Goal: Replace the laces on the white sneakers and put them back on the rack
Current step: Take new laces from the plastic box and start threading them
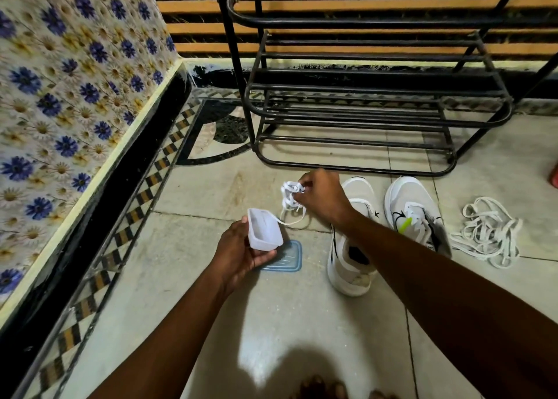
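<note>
Holding a small translucent plastic container (265,229) tilted above the floor, the left hand (238,255) has its fingers curled under the base and its thumb along the near side. Beneath it a blue-tinted lid (290,258) lies flat on the tiled floor (211,193). The right hand (321,195), just beyond, pinches a bundle of white laces (291,193) between thumb and fingertips; loops hang from the pinch and one strand trails down to the container's rim.

To the right of both hands the two white sneakers stand side by side on the floor, toes pointing away, neither one laced. The left sneaker (351,257) is partly crossed by the right forearm; the right sneaker (415,208) shows a yellow-green mark on its tongue. Farther right a loose heap of off-white old laces (486,232) lies on the tiles, apart from the shoes.

The black metal shoe rack (377,97) stands at the far side against a slatted wall, just beyond the sneakers. A flowered cloth (69,75) covers the surface at the left.
</note>
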`<move>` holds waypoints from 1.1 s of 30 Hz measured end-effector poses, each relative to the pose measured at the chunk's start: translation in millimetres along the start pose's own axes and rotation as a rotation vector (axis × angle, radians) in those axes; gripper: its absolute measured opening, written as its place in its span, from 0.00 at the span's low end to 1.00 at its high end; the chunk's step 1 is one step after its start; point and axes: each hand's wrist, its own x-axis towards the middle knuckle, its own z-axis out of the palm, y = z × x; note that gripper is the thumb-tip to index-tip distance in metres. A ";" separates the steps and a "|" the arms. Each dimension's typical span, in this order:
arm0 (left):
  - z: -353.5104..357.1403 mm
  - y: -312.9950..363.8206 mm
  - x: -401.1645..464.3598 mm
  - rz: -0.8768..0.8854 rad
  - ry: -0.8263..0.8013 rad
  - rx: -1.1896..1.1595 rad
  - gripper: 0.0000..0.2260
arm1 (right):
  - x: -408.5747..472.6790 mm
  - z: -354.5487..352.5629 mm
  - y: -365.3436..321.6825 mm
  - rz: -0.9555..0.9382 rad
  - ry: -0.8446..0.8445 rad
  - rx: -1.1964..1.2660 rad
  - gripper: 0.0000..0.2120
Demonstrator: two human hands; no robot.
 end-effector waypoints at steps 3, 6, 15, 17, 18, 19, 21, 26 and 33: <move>-5.0 -1.4 2.5 0.001 0.021 -0.014 0.17 | 9.3 16.2 6.4 0.074 -0.027 0.023 0.06; -5.5 -0.7 4.4 0.007 0.012 -0.013 0.17 | 11.8 26.3 7.4 0.135 -0.070 0.044 0.11; 1.5 8.7 9.1 0.076 0.001 -0.043 0.17 | -7.6 16.8 5.5 0.023 -0.126 0.084 0.22; 6.5 10.0 8.5 0.114 0.000 -0.001 0.18 | -14.1 13.7 5.0 0.007 -0.147 0.100 0.20; 9.3 11.4 7.6 0.129 0.000 0.018 0.17 | -16.3 14.2 5.0 0.007 -0.166 0.088 0.19; 12.3 12.7 5.7 0.140 -0.001 0.032 0.17 | -19.6 13.4 3.4 0.011 -0.202 0.087 0.20; 15.9 14.4 2.0 0.151 -0.007 0.063 0.17 | -24.1 17.2 0.1 0.049 -0.335 0.179 0.24; 13.3 14.0 -1.4 0.207 -0.027 0.163 0.17 | -18.1 35.6 1.4 0.158 -0.416 0.352 0.08; 4.4 16.1 -2.2 0.170 0.043 0.111 0.17 | 8.9 32.0 8.9 0.224 -0.122 0.354 0.15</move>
